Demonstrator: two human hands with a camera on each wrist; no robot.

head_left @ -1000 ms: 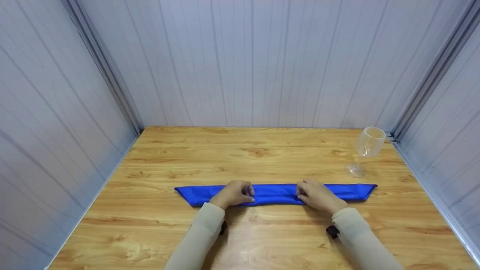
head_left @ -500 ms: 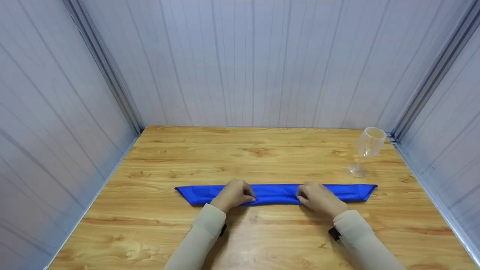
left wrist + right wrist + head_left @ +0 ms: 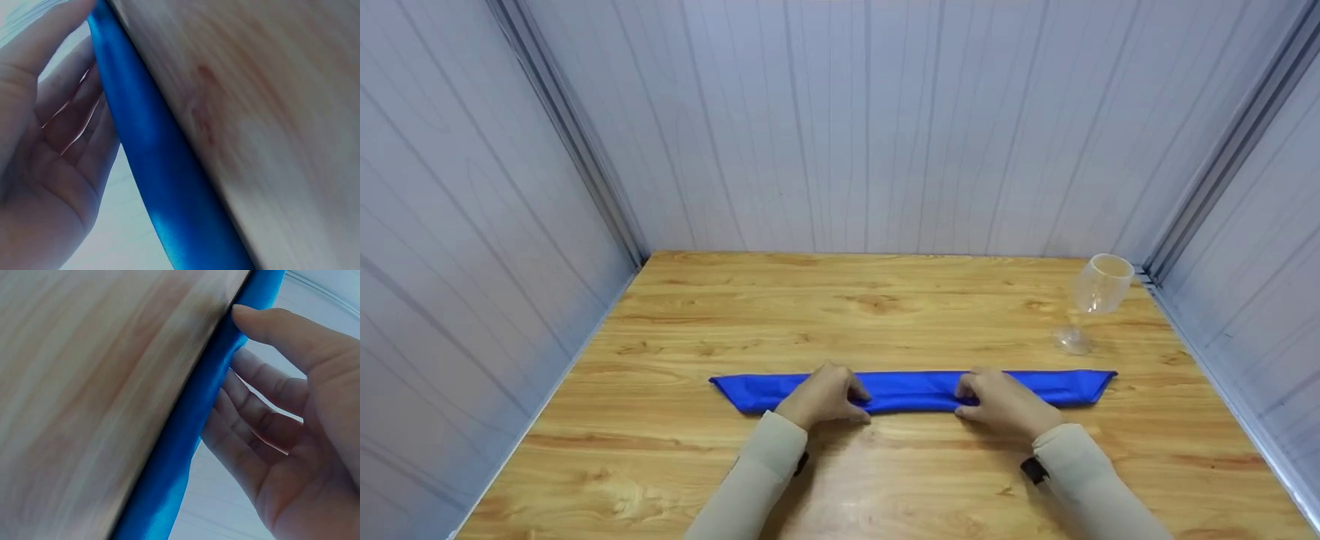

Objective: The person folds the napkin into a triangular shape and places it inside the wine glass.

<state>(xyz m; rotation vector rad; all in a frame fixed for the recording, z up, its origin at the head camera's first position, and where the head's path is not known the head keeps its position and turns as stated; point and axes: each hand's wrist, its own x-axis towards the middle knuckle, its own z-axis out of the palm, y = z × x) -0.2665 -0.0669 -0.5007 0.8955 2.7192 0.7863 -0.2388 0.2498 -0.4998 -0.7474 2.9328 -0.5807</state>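
My left hand and right hand pinch the blue cloth, folded into 1 narrow band; wine glass at 2 o'clock stands untouched.

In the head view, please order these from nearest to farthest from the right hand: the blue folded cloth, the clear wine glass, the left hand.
1. Long blue folded cloth strip: under the right hand, held in its grip.
2. Left hand: to the left, along the same strip.
3. Clear stemmed wine glass: far right, near the back corner of the wooden table.
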